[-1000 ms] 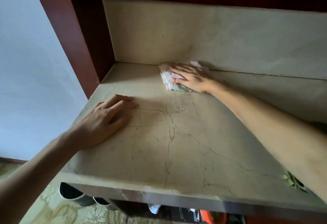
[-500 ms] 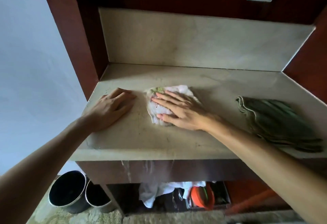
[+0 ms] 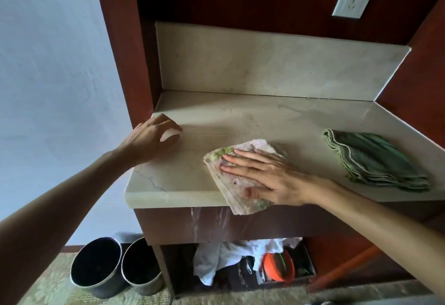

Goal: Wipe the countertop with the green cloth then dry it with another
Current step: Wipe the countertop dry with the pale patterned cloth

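A pale patterned cloth (image 3: 237, 179) lies at the near edge of the tabletop (image 3: 277, 121), its corner hanging over. The right hand (image 3: 267, 177) presses flat on it, fingers spread. The left hand (image 3: 154, 138) rests loosely curled at the left edge. The folded green cloth (image 3: 375, 160) lies far right.

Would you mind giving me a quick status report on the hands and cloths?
Right hand flat on pale cloth, its corner past the countertop front edge. Left hand braced near left edge. Green cloth folded, set aside right. Nothing obstructing.
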